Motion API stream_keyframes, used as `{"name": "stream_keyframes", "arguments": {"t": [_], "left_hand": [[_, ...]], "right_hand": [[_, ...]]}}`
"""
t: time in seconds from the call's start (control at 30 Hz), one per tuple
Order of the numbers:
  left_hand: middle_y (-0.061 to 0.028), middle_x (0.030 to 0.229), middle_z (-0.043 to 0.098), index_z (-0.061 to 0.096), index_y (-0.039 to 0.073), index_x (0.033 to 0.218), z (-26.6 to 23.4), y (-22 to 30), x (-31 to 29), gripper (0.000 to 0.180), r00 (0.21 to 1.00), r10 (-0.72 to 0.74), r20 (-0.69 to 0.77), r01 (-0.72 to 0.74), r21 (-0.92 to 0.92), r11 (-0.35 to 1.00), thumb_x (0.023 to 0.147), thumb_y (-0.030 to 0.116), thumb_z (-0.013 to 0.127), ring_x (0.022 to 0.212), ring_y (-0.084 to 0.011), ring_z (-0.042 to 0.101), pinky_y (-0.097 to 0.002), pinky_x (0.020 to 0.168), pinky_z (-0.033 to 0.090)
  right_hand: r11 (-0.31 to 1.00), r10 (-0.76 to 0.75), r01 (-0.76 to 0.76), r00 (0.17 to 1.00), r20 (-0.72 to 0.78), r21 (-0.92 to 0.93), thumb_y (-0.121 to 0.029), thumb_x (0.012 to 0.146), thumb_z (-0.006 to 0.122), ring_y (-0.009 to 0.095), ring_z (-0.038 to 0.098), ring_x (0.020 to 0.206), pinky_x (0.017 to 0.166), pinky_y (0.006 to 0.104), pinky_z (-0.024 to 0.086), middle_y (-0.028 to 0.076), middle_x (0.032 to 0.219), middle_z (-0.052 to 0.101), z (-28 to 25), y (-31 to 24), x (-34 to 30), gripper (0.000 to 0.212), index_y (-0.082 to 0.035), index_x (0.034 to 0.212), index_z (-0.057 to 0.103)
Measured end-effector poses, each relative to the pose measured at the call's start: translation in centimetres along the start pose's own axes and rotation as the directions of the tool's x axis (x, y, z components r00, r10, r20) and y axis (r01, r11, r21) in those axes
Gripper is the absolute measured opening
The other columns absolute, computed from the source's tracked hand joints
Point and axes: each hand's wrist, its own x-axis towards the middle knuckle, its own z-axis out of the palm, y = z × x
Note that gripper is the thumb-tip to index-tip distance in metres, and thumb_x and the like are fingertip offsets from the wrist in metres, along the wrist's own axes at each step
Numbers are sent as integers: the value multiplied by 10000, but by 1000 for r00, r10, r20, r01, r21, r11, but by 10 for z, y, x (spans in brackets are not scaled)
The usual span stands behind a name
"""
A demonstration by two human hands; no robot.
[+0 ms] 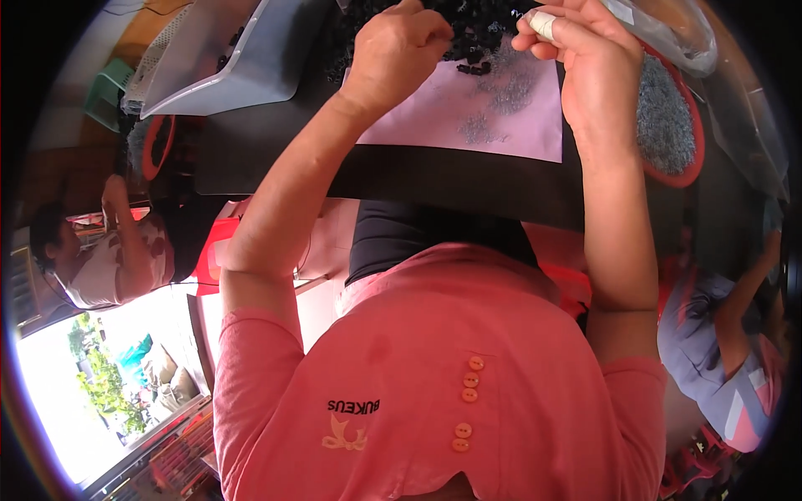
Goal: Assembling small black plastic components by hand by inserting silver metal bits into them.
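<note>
My left hand (397, 50) is closed, its fingers curled in over a heap of small black parts (480, 33) at the top edge. What those fingers hold, if anything, is hidden. To the right, my right hand (589, 63) is closed in a pinch, with pale tape round one digit. A tiny glint shows by its fingertips, too small to name. Below and between the hands lies a pink sheet (418, 125). Scattered on it are many small silvery pieces (510, 92), partly mixed with the black parts.
Beside my right wrist stands a red-rimmed bowl (695, 163) full of silvery pieces, near clear plastic bags (735, 100). A translucent bin (242, 71) tilts at the left of the dark table (276, 150). Other people sit at left (125, 259) and right (718, 334).
</note>
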Motion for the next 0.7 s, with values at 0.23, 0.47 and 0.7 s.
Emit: {"name": "stream_keyframes", "arguments": {"t": [0.23,0.47,0.7], "left_hand": [[-108,835,556,687,108,822,16,-14,19,116,948,281,150,-309,219,926,721,54,665,811,-318,599,-423,656,514],[-97,830,546,674,118,841,5,-13,23,123,911,339,235,-377,147,914,719,103,675,810,-319,592,-425,650,521],[-98,827,553,623,88,783,13,-22,22,94,900,363,243,-400,124,908,719,132,676,823,-317,599,-429,660,527]], "right_hand": [[1000,22,-22,1000,2,11,-15,787,618,158,626,581,572,233,460,77,741,668,-3,6,4,186,19,968,649],[1000,10,-10,1000,22,-1,-14,792,617,154,628,587,575,228,462,76,748,668,-2,8,2,175,16,961,652],[1000,17,-18,999,42,5,-14,791,614,155,624,582,577,227,459,79,743,666,-2,11,4,172,17,956,648]]}}
